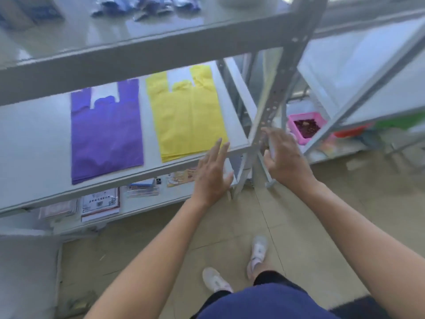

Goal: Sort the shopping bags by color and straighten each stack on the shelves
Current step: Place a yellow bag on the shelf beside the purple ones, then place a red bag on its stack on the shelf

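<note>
A flat stack of purple shopping bags [107, 134] lies on the middle shelf [34, 139], handles pointing to the back. To its right lies a flat stack of yellow shopping bags [187, 116], laid the same way. My left hand [212, 173] hovers open just in front of the shelf's front edge, its fingertips near the yellow stack's front right corner. My right hand [284, 155] is open too, beside the shelf's grey corner post [279, 88], and holds nothing.
On the top shelf [115, 42] sits a loose heap of dark blue and purple bags [147, 5]. Papers and packets [100, 203] lie on the bottom shelf. A pink basket [307, 126] sits on a second rack at the right. My feet stand on the tiled floor.
</note>
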A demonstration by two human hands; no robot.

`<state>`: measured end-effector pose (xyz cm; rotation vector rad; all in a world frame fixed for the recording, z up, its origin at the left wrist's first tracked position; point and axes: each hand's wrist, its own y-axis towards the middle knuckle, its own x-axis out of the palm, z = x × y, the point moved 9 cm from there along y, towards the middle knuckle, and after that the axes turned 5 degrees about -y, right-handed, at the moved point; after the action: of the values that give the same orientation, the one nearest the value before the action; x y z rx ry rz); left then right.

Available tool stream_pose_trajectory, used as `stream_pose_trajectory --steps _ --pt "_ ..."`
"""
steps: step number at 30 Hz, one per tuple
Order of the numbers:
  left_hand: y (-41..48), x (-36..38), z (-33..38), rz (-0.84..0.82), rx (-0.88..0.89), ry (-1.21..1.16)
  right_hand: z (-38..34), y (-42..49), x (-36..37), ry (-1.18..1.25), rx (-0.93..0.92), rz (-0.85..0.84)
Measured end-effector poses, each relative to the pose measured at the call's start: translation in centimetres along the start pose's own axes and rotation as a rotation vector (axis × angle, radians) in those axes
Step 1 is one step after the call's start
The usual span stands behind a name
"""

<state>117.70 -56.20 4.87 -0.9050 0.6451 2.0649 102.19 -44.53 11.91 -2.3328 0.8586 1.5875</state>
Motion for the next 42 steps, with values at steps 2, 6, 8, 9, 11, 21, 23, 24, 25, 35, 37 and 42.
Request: stream_pose_trajectory --steps 2,6,8,9,11,21,23,24,25,35,37,42 --pt "-0.1 4.6 3.5 -0.100 0.044 -0.026 4.8 -2.5 -2.8 -0.072 0.083 0.062" --pt "3.0 11.7 11.5 -0.221 0.148 -0.061 15.0 -6.3 -8.5 -0.117 0.318 0.187" --pt "5.5 15.5 16.6 -0.273 0.207 -0.076 20.7 -8.9 -11.6 -0.128 0.459 0.252" --pt "6.8 17.4 19.4 -0.299 0.242 -0.078 23.4 -10.2 -13.1 -0.139 0.512 0.274" --pt "9.3 21.1 25.1 -0.344 0.316 -0.068 28.7 -12.2 -16.3 -0.171 0.586 0.314" --pt "21.9 35.2 44.3 -0.384 0.349 -0.179 49.7 -13.3 -29.6 -0.196 0.767 0.318" --pt "24.8 37.5 46.6 -0.388 0.371 -0.176 53.1 -11.4 -30.4 -0.162 0.775 0.280" --pt "26.5 38.7 47.3 -0.396 0.366 -0.178 54.9 -10.2 -30.6 -0.146 0.772 0.256" --pt "28.1 39.9 48.0 -0.407 0.348 -0.185 56.6 -8.7 -30.7 -0.135 0.764 0.228" --pt "44.2 50.0 58.6 -0.499 0.361 -0.168 71.4 2.1 -38.9 -0.092 0.801 0.270" --pt "46.4 52.0 62.0 -0.507 0.388 -0.168 74.5 2.8 -40.3 -0.095 0.815 0.270" --pt "51.0 58.2 69.0 -0.516 0.372 -0.159 84.8 4.0 -43.6 -0.107 0.813 0.266"
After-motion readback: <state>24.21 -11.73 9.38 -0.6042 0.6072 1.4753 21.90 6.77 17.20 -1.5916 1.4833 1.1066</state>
